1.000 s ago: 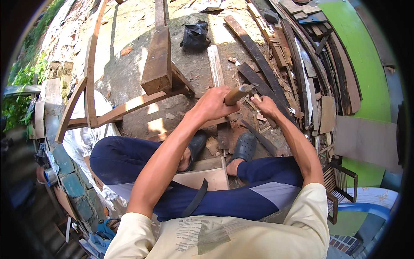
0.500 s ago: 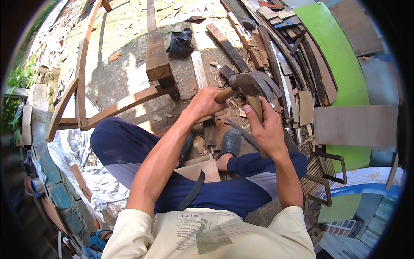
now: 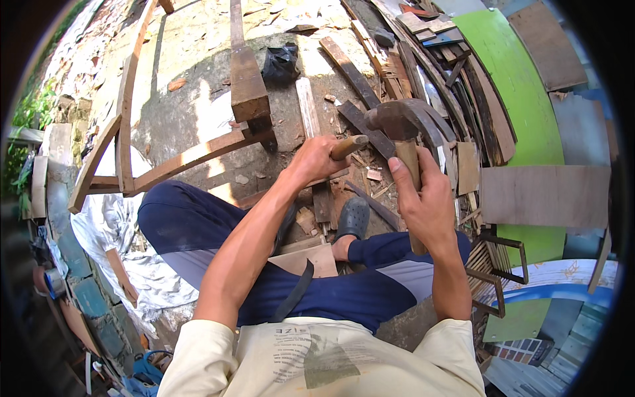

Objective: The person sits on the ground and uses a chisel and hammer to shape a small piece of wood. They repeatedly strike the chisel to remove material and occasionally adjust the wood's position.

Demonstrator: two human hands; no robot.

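My right hand (image 3: 426, 192) is wrapped round the wooden shaft of a claw hammer (image 3: 410, 169), the thumb lying along it. The dark metal hammer head is raised, with its claws pointing right. In my left hand (image 3: 314, 161) is a round wooden tool handle (image 3: 348, 147), its blunt end sticking out toward the hammer. The rest of that tool is hidden by my fist, so its kind does not show. A gap separates the hammer head from the handle's end. Below my left hand a dark wood piece (image 3: 322, 202) lies near my feet.
A jointed wooden frame (image 3: 192, 157) stands at the left, beside a thick wooden beam (image 3: 249, 83). A black plastic bag (image 3: 280, 63) lies beyond. Scrap boards (image 3: 354, 73) lie ahead and right, near a green panel (image 3: 529, 92). A slatted wooden piece (image 3: 493, 274) is by my right knee.
My right hand has moved the hammer a little to the right, away from the handle's end. My left hand has stayed nearly still with its handle.
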